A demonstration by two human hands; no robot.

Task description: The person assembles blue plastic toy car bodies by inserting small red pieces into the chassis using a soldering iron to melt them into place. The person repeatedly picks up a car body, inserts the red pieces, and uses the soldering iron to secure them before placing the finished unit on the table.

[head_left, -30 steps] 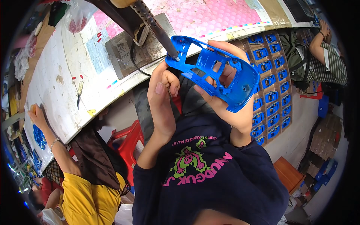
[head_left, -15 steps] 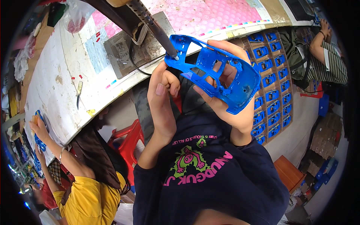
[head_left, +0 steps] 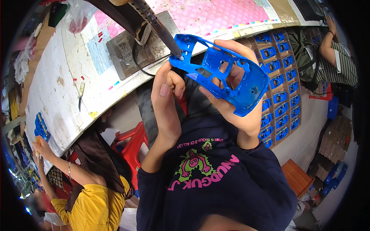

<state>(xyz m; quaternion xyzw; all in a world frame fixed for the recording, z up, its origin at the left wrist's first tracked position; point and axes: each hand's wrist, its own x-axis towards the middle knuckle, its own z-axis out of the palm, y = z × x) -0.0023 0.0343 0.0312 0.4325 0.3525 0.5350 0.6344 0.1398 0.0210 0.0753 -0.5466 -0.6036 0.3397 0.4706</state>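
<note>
A blue plastic toy car body shell (head_left: 250,96) is held tilted in front of me, its hollow inside facing up. My right hand (head_left: 243,117) grips its right end from beneath, fingers along the far side and thumb at the near side; some fingers show through the window openings. My left hand (head_left: 166,98) is at the left end, fingers curled, with a fingertip pressed against the shell's edge. The dark rod of a soldering-iron-like tool (head_left: 169,42), with a perforated sleeve, slants down from above. Its pale tip meets the inside of the shell's left end.
A white worktable (head_left: 61,115) curves along the left, carrying a metal plate (head_left: 123,57) and a knife (head_left: 81,96). At right, cardboard trays (head_left: 274,111) hold several blue toy cars. A co-worker in yellow (head_left: 94,204) sits left near a red stool (head_left: 131,150); another person's arm (head_left: 327,48) shows far right.
My hands and the shell have barely moved against the rod's tip. At left, the co-worker's hands have drawn back from the blue part, which now lies on the table.
</note>
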